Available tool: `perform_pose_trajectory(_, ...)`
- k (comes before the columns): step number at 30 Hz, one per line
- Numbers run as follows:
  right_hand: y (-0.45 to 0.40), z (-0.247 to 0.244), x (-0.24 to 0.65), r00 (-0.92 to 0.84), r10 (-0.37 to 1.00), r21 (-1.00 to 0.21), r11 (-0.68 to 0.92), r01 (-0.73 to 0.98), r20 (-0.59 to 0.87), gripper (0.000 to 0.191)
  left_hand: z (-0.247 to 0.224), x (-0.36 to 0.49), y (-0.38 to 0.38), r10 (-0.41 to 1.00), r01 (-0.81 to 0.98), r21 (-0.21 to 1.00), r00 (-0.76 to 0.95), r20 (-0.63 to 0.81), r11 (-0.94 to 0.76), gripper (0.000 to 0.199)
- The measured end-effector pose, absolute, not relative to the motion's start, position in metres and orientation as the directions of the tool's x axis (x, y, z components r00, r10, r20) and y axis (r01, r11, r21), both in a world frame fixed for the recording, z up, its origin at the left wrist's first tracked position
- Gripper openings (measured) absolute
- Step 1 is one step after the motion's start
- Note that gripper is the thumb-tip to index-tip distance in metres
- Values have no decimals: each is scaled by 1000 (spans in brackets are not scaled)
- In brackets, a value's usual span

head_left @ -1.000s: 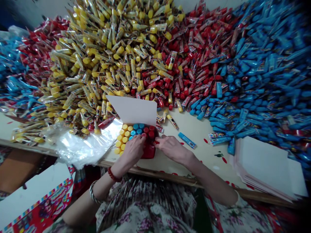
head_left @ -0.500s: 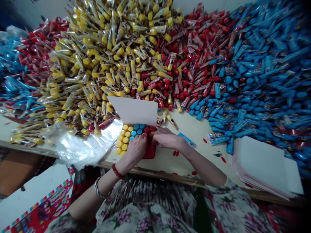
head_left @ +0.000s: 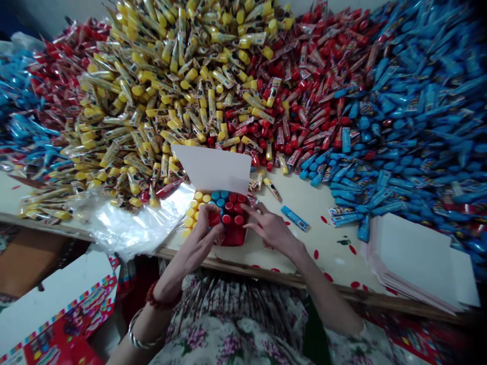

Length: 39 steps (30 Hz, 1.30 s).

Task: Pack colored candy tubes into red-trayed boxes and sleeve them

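An open red box point(head_left: 234, 237) stands on the table before me, its white lid flap point(head_left: 218, 171) raised at the back. Upright capped tubes fill much of it: yellow caps point(head_left: 192, 213) on the left, blue caps point(head_left: 215, 195) in the middle, red caps point(head_left: 234, 207) on the right. My left hand point(head_left: 201, 233) is closed over the box's front left, with red-capped tubes point(head_left: 214, 218) in its fingers; how many I cannot tell. At the box's right side my right hand point(head_left: 272, 228) has its fingers apart, the tips close to the red caps, holding nothing visible.
Behind the box rise heaps of yellow tubes point(head_left: 152, 96), red tubes point(head_left: 312, 86) and blue tubes point(head_left: 411, 116). Clear plastic bags point(head_left: 133, 223) lie left. A single blue tube point(head_left: 295, 218) lies right, then a stack of white cards point(head_left: 411, 258). A printed carton point(head_left: 57, 309) sits lower left.
My left hand has drawn back toward the left and now shows red-capped tubes in it. My right hand has moved right, off the red caps, and its fingers have spread. The view shifted slightly.
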State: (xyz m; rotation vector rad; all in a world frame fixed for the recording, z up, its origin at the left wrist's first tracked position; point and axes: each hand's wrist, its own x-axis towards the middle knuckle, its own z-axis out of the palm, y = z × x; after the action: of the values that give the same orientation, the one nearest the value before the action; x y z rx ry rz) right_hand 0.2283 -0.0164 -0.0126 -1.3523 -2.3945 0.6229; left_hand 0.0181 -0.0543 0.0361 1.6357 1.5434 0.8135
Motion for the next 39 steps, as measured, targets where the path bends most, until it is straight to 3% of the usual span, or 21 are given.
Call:
perform_pose_trajectory(2,-27,-28,238,-212,967,-706,250,662,143,33,29,22,-57,994,491,867,108,36,-85,16)
perform_pose_trajectory(4,-38,-44,240,7,996,-846,74,528,92,28,14,28,-59,985,554,814,86,153,-175,12)
perform_pose_trajectory(7,-53,-60,233,35,999,-925,-24,380,-12,18,-11,32,-64,959,709,656,108,260,-258,10)
perform_pose_trajectory(9,-60,-65,226,13,999,-929,43,369,52,12,-22,31,-67,943,792,532,158,293,-298,11)
perform_pose_trajectory(12,-66,-66,217,-79,972,-869,233,436,221,11,-30,28,-70,903,853,380,213,373,-358,11)
perform_pose_trajectory(14,-69,-63,214,-224,934,-787,354,505,277,23,-31,27,-71,880,864,345,204,428,-368,12)
perform_pose_trajectory(19,-70,-50,212,-450,867,-509,491,707,212,40,-33,28,-74,862,871,347,152,483,-348,16)
perform_pose_trajectory(24,-56,-27,209,-557,829,-386,499,775,-47,40,-31,26,-83,915,887,281,288,283,-366,37)
perform_pose_trajectory(27,-43,-16,210,-588,798,-378,508,774,-132,39,-24,27,-82,945,928,200,286,160,-315,34)
perform_pose_trajectory(31,-29,-7,211,-624,761,-390,527,755,-177,39,-15,35,-70,959,954,100,282,33,-284,26)
perform_pose_trajectory(39,-28,2,200,-621,761,-306,555,774,-190,36,-12,39,-43,957,954,99,288,-34,-283,24)
